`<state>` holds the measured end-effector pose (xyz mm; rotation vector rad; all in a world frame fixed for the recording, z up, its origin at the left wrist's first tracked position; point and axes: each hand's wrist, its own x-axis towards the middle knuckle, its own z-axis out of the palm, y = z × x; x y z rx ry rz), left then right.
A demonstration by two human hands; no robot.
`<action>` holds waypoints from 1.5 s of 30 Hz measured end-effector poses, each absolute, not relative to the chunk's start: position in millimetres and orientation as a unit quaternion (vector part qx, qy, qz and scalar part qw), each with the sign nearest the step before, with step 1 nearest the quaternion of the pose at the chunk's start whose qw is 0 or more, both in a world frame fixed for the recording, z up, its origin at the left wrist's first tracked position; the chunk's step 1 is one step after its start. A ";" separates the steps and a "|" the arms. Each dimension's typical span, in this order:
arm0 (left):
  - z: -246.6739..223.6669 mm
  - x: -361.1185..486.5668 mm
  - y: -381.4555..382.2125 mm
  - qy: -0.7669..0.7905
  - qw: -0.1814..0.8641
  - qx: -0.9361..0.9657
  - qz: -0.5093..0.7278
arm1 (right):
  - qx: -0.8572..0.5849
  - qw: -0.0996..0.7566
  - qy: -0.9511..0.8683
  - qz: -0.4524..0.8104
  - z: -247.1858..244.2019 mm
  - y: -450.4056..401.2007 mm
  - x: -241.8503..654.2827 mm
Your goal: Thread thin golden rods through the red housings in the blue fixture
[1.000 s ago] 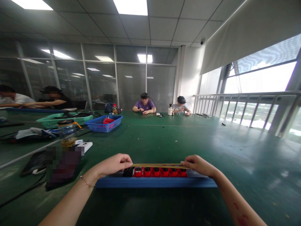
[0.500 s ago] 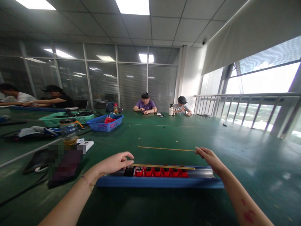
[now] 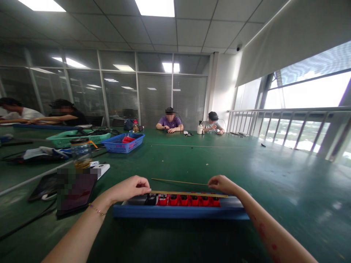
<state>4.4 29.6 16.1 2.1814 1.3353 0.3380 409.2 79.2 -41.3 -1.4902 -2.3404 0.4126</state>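
A long blue tray [image 3: 181, 212] lies in front of me, with a row of red blocks with dark tops [image 3: 183, 200] in its trough and a black block [image 3: 151, 199] at the row's left end. Thin tan sticks [image 3: 189, 194] lie lengthwise across the tops of the blocks. Thumb and forefinger of my left hand [image 3: 133, 189] are closed on the left end of these sticks. Beyond the tray, my right hand [image 3: 222, 185] pinches the right end of another thin tan stick [image 3: 178, 181], which points leftward above the table.
A blue basket [image 3: 120, 146], a green basket [image 3: 59, 140], a lidded glass jar [image 3: 80, 151] and a dark flat device [image 3: 75, 193] stand or lie on the green table [image 3: 175, 157] to the left. Several people sit around it, two of them at the far edge.
My right hand has moved left and slightly down, bringing its stick nearer the tray. The fingers of my left hand, apart before, have closed at the left end of the lying sticks.
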 end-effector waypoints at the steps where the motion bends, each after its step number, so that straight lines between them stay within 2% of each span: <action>1: 17.1 5.1 29.0 0.498 0.274 0.813 0.126 | -0.521 0.157 -0.826 0.146 -41.8 81.6 407.6; 8: 23.1 5.2 25.5 0.484 0.234 0.831 0.140 | -0.533 0.126 -0.829 0.113 -48.6 92.9 400.6; 17: 38.2 12.7 17.1 0.506 0.097 0.838 0.181 | -0.568 0.120 -0.811 0.075 -47.4 89.3 400.2; 25: 50.4 -1.5 35.6 0.514 0.035 0.821 0.247 | -0.543 0.125 -0.824 0.101 -49.2 90.2 405.9; 27: 44.9 -2.8 47.8 0.508 0.039 0.831 0.224 | -0.534 0.125 -0.829 0.112 -48.8 90.5 406.9; 33: 13.0 6.8 83.3 0.493 0.139 0.850 0.121 | -0.523 0.122 -0.834 0.130 -47.3 90.6 406.7; 45: -18.0 8.3 115.9 0.491 0.178 0.852 0.029 | -0.508 0.112 -0.842 0.144 -49.0 91.3 404.0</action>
